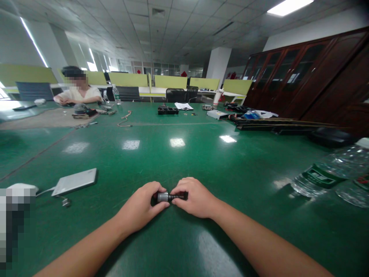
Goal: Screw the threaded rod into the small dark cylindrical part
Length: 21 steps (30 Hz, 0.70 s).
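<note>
A small silver and black cylindrical part [163,197] with a thin dark ridged shaft lies level just above or on the green table [138,161], between my two hands. My left hand [141,202] curls its fingers and thumb round the silver end. My right hand [196,196] has its fingers and thumb closed round the dark shaft end. The fingertips of both hands are near each other at the middle of the part. The far ends of the part are partly hidden by my fingers.
A silver flat box [75,181] with a white cable lies at left. Clear water bottles [323,177] stand at right. Farther back are a black tray [168,110], papers [183,105], a coiled cord [125,119] and long dark strips [273,125]. Another person [82,92] sits at far left.
</note>
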{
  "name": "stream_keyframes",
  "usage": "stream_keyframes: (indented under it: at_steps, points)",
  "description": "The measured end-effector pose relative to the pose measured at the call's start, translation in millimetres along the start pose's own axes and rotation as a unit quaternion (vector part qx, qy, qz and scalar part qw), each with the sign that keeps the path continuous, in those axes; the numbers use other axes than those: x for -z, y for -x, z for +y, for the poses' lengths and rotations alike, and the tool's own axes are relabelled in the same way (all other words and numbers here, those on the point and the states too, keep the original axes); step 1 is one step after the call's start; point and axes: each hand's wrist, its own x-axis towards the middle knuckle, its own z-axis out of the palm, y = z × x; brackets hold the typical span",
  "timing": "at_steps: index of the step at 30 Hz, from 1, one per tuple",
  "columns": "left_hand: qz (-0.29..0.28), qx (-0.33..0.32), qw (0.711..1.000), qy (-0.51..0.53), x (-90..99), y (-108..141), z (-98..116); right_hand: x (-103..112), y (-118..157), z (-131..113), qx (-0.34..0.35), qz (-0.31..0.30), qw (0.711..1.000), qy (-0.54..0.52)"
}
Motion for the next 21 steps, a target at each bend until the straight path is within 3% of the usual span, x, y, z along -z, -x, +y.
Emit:
stream_keyframes:
  at_steps: [14, 21]
  points:
    - [-0.003, 0.003, 1.0, 0.002, 0.6, 0.3, -1.5, 3.7, 1.0, 5.9, -0.015, 0.003, 1.0, -0.001]
    - [0.004, 0.009, 1.0, -0.003, 1.7, 0.1, -2.0, 17.7, 2.0, 16.6, -0.052, -0.028, 0.998, -0.031]
